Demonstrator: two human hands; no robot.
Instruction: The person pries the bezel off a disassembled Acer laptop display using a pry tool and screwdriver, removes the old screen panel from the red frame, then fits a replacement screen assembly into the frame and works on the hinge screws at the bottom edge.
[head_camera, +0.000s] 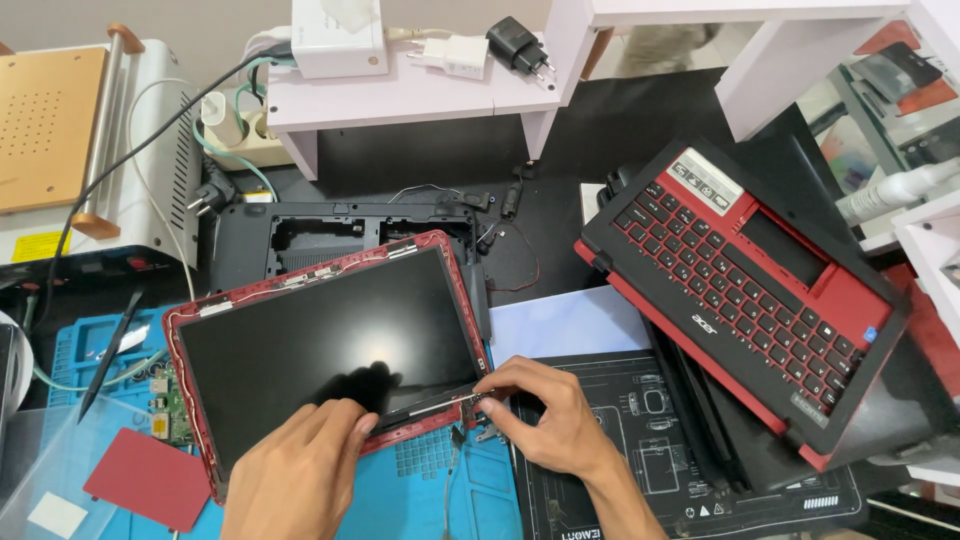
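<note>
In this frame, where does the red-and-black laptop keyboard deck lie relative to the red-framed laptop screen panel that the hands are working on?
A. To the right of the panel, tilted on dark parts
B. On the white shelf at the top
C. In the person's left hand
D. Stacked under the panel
A: the red-and-black laptop keyboard deck lies tilted at the right, apart from the red-framed laptop screen panel, whose lower right corner the left hand and right hand touch.
</note>
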